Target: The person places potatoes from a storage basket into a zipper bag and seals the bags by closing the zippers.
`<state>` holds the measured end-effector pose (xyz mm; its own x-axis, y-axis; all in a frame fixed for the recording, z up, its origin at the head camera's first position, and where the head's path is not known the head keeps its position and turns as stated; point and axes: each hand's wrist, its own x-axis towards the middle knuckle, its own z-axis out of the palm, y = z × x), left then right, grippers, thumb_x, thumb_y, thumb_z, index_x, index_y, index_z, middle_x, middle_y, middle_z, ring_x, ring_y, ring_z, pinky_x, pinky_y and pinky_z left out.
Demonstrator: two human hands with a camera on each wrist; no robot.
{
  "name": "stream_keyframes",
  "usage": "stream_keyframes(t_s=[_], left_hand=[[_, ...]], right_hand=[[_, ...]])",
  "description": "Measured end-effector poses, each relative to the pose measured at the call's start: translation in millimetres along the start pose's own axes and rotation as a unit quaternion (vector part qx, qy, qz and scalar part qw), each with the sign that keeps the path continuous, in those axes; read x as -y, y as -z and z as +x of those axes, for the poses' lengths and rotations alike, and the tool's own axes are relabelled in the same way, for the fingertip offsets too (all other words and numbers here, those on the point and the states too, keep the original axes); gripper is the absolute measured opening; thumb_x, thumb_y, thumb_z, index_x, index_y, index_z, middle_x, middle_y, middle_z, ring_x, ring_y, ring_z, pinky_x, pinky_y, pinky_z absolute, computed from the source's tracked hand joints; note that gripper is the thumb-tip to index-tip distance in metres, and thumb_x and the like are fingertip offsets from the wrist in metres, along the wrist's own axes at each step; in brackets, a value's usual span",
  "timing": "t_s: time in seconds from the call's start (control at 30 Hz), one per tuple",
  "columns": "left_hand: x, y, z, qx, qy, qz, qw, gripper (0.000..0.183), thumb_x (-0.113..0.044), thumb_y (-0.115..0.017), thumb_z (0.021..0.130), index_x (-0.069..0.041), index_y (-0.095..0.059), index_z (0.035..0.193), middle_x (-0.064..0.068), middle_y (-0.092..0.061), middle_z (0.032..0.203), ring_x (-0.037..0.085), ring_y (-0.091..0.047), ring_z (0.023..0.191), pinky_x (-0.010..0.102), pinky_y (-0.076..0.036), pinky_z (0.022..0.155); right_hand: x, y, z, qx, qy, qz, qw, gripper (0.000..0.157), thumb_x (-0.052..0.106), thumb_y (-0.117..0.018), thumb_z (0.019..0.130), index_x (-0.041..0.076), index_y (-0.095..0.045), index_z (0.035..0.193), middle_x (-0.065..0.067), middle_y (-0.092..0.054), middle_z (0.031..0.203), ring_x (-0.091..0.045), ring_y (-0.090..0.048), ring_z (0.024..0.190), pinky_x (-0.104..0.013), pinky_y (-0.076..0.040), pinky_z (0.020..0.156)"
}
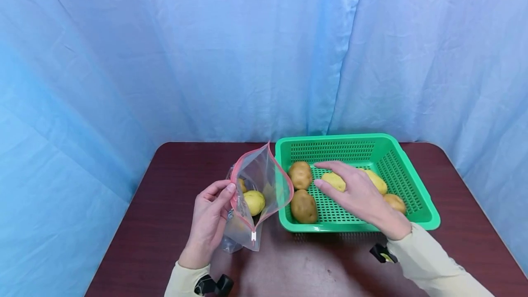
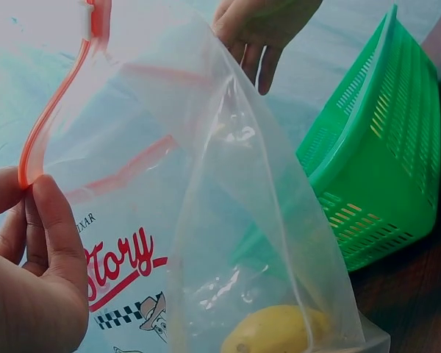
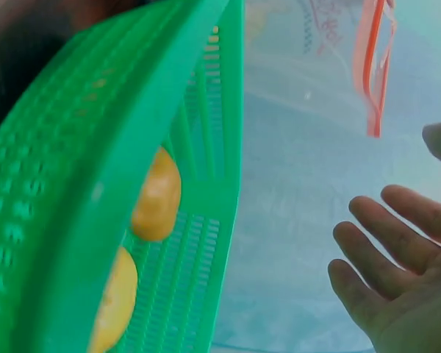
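My left hand (image 1: 207, 221) pinches the red-edged rim of a clear zip bag (image 1: 264, 168) between thumb and fingers. The bag's mouth gapes upward, and a yellow potato (image 1: 254, 202) lies inside, with part of another behind it. In the left wrist view, red lettering and a cartoon print show on the bag (image 2: 132, 257). Over the green basket (image 1: 338, 139) hovers my right hand (image 1: 363, 196), holding nothing, its fingers extended and spread in the right wrist view. Below it are yellow potatoes (image 1: 332, 180), partly hidden by the hand.
Two brown potatoes (image 1: 304, 207) sit at the basket's left end, and another brown potato (image 1: 394, 203) is at its right. The basket stands on a dark red-brown table (image 1: 173, 182), close beside the bag. Blue curtains (image 1: 247, 58) hang behind and at both sides.
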<state>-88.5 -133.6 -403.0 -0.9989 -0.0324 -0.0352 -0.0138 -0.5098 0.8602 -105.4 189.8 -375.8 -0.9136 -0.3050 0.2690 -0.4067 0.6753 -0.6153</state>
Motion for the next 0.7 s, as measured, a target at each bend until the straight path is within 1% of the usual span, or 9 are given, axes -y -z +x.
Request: stream_keyframes(t_s=[0.13,0.37,0.53,0.6,0.7], left_hand=[[-0.3,-0.2,-0.6,-0.002,0.003,0.003,1.0000,0.028,0.009,-0.060,0.097,-0.013,-0.076,0.091,0.000,-0.069,0.083,0.006,-0.065,0.072,0.018,-0.055,0.067],[0.2,-0.3,-1.2,-0.001,0.005,0.003,1.0000,0.025,0.008,-0.061,0.097,-0.012,-0.076,0.092,0.001,-0.069,0.084,0.006,-0.066,0.074,0.018,-0.055,0.068],[0.1,0.7,-0.9,0.000,0.003,0.004,1.0000,0.025,0.008,-0.061,0.097,-0.011,-0.076,0.093,0.001,-0.069,0.084,0.006,-0.065,0.074,0.018,-0.056,0.068],[0.1,1.0,-0.9,0.000,0.003,0.004,1.0000,0.025,0.008,-0.062,0.097,-0.011,-0.076,0.093,0.001,-0.069,0.084,0.006,-0.065,0.073,0.018,-0.056,0.068],[0.3,1.4,-1.0,0.001,0.002,0.002,1.0000,0.024,0.008,-0.062,0.097,-0.011,-0.076,0.093,0.001,-0.069,0.084,0.006,-0.066,0.073,0.018,-0.056,0.068]], right_hand=[[-5.0,9.1,2.4,0.006,0.019,-0.013,1.000,0.042,0.035,-0.070,0.100,0.017,-0.065,0.137,-0.005,-0.065,0.138,-0.030,-0.058,0.130,-0.057,-0.050,0.100],[-16.5,21.4,9.0,0.020,0.047,-0.029,0.998,0.044,0.031,-0.074,0.098,0.013,-0.065,0.137,-0.005,-0.065,0.137,-0.028,-0.058,0.129,-0.054,-0.049,0.102],[-26.2,26.8,16.2,0.035,0.050,-0.039,0.997,0.047,0.032,-0.075,0.097,0.010,-0.065,0.137,-0.005,-0.066,0.136,-0.027,-0.059,0.126,-0.053,-0.051,0.100],[-30.1,28.7,20.2,0.045,0.052,-0.045,0.997,0.050,0.033,-0.075,0.097,0.008,-0.064,0.138,-0.007,-0.065,0.137,-0.028,-0.059,0.127,-0.053,-0.050,0.101],[-35.8,32.4,26.4,0.065,0.049,-0.051,0.995,0.054,0.037,-0.075,0.096,0.008,-0.062,0.140,-0.009,-0.063,0.140,-0.031,-0.057,0.130,-0.055,-0.048,0.103]])
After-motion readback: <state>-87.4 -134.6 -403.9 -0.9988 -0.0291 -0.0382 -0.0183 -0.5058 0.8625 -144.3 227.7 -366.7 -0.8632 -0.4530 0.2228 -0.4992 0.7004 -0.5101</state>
